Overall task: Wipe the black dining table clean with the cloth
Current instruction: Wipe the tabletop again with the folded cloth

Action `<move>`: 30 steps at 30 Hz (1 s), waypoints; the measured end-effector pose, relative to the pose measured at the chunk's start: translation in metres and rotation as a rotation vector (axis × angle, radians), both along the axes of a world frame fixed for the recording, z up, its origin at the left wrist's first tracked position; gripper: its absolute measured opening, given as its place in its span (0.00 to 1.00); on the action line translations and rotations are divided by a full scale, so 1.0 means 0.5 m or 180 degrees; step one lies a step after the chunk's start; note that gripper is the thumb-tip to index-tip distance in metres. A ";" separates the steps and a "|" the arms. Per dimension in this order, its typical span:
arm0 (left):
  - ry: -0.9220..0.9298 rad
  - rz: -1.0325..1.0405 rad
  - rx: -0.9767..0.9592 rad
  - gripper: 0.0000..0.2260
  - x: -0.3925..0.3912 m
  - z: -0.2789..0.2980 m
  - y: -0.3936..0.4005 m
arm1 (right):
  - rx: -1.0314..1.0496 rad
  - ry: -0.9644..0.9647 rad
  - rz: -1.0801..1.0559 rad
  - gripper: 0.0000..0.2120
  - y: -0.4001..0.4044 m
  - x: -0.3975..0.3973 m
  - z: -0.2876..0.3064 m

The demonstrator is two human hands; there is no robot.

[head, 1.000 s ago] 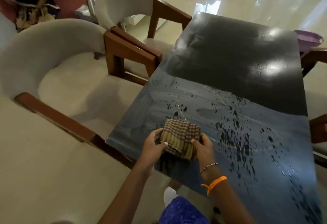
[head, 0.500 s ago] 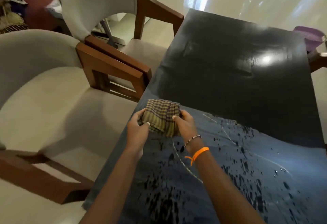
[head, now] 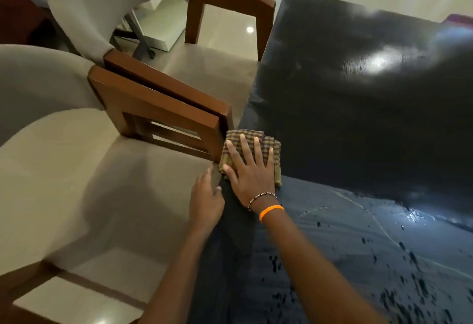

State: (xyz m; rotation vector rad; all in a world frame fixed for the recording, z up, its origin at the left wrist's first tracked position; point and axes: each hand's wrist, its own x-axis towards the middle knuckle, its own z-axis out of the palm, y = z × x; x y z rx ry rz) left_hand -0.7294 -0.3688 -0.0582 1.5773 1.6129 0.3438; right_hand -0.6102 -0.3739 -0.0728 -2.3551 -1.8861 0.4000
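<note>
- Half a second ago both hands held the folded cloth up off the surface; the cloth (head: 252, 156) now lies flat on the table's left edge, with only the right hand on it, and the left hand has let go.
- The black dining table (head: 358, 108) fills the right side: its far part is dark and glossy, and its near part is greyish, streaked and speckled with dark spots.
- Two grey-cushioned chairs with brown wooden arms stand along the table's left side: the near chair (head: 76, 170) and the far chair (head: 115, 4). The near chair's arm end is just beside the cloth.
- The right hand (head: 249, 170) lies palm down on the checked cloth, fingers straight and spread, with a beaded bracelet (head: 261, 197) and an orange band (head: 271, 211) at the wrist.
- The left hand (head: 206, 199) is at the table's edge just behind the cloth, its fingers loosely together, holding nothing.
</note>
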 end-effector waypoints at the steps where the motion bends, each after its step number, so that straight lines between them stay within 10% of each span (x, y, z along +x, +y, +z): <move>1: -0.0060 -0.0016 0.0097 0.24 0.004 0.003 0.000 | 0.0100 -0.0029 -0.0040 0.27 0.006 0.005 -0.003; 18: -0.0302 -0.0711 0.0734 0.23 0.085 -0.007 0.093 | -0.0152 -0.0040 -0.0493 0.26 0.389 0.280 -0.001; 30: -0.0110 -0.0108 0.1237 0.16 0.094 0.013 0.048 | 0.0104 -0.0071 -0.0094 0.27 0.206 0.154 -0.019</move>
